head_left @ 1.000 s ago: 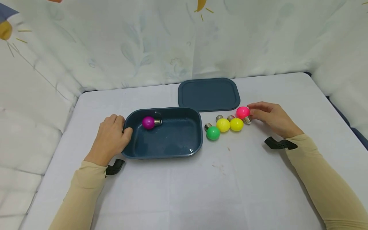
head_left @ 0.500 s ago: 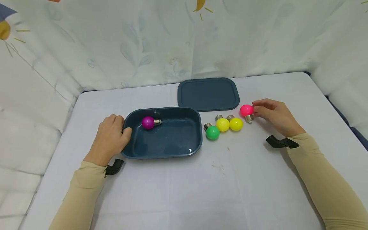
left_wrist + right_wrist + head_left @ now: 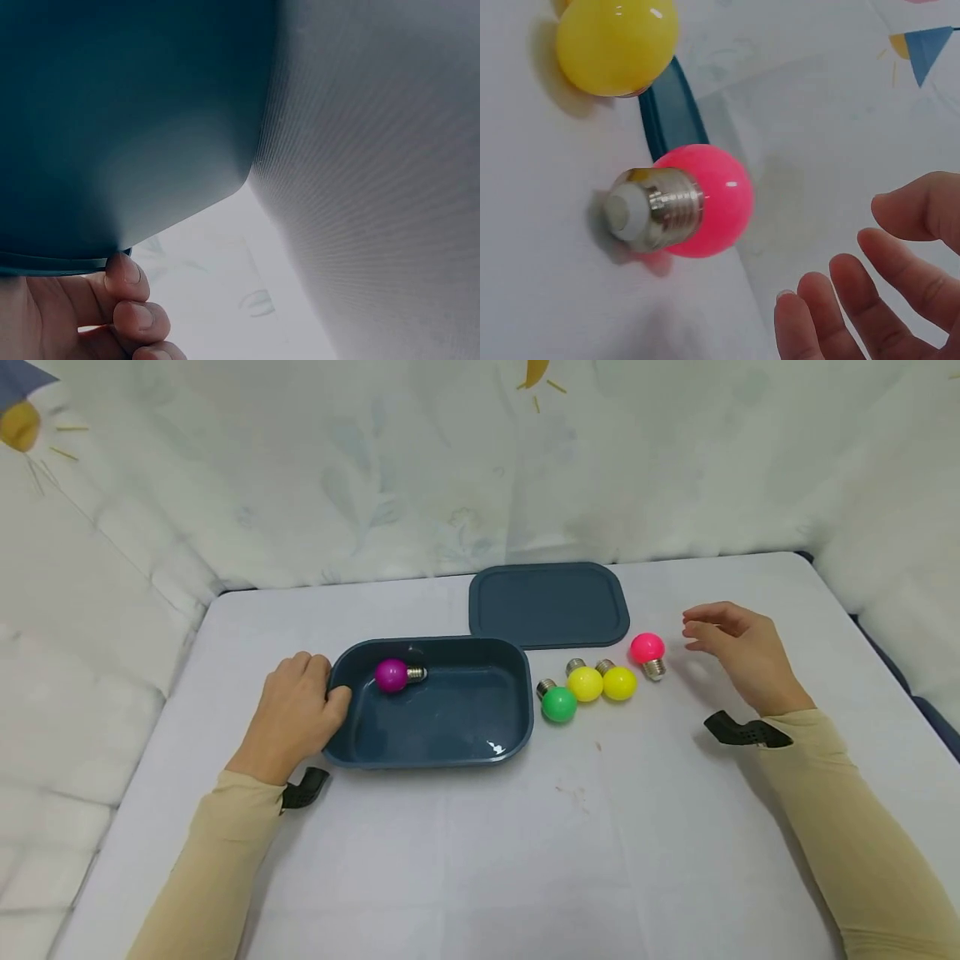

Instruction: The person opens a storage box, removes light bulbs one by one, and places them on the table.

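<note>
My left hand (image 3: 292,718) grips the left end of a dark blue rectangular box (image 3: 427,760), thumb over the rim and fingers (image 3: 135,319) curled beneath its lip in the left wrist view. Inside the box lies a purple light bulb (image 3: 392,676). To the right of the box, a green bulb (image 3: 558,704), a yellow bulb (image 3: 585,684) and another yellow bulb (image 3: 619,683) lie in a row. A pink bulb (image 3: 647,648) ends that row, its metal base toward me. My right hand (image 3: 746,652) hovers right of it, fingers relaxed, touching nothing.
A dark blue flat lid (image 3: 549,606) lies behind the box on the white-covered table (image 3: 480,860). A pale patterned curtain (image 3: 420,468) hangs along the table's far edge. Each wrist wears a black band-like mount (image 3: 746,729).
My right hand has let go of the pink bulb and drawn back to the right. Before that, the bulb shifted slightly right and turned. The left hand keeps its hold on the box.
</note>
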Demonstrator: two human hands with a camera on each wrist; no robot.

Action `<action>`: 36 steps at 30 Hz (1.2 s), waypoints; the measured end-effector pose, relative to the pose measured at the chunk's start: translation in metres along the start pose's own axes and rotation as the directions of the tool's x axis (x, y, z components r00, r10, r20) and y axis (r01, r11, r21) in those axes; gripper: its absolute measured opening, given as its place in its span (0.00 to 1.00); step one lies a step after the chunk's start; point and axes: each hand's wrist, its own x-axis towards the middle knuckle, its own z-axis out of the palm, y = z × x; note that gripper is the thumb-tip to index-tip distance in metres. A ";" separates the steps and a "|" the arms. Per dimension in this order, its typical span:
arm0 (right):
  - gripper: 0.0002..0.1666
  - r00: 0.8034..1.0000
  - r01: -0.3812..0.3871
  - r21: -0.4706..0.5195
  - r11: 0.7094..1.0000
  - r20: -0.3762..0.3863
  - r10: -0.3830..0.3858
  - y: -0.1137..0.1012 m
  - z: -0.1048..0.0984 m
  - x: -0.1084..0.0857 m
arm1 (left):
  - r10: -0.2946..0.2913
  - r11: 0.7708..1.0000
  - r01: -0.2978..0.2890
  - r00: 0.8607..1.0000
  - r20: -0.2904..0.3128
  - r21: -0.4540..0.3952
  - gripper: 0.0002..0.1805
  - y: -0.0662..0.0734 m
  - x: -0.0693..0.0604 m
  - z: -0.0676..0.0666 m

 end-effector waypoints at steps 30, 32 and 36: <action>0.25 0.825 0.503 -0.065 0.862 0.334 -0.456 -0.134 0.071 0.041 | -0.050 0.999 0.050 0.998 0.038 -0.004 0.10 0.019 0.020 0.021; 0.27 0.793 0.523 -0.019 0.852 0.377 -0.478 -0.137 0.083 0.044 | -0.051 0.999 0.051 0.998 0.037 -0.004 0.10 0.021 0.021 0.022; 0.30 0.724 0.529 0.085 0.844 0.473 -0.502 -0.141 0.108 0.048 | -0.056 0.998 0.056 0.997 0.048 -0.003 0.10 0.024 0.021 0.023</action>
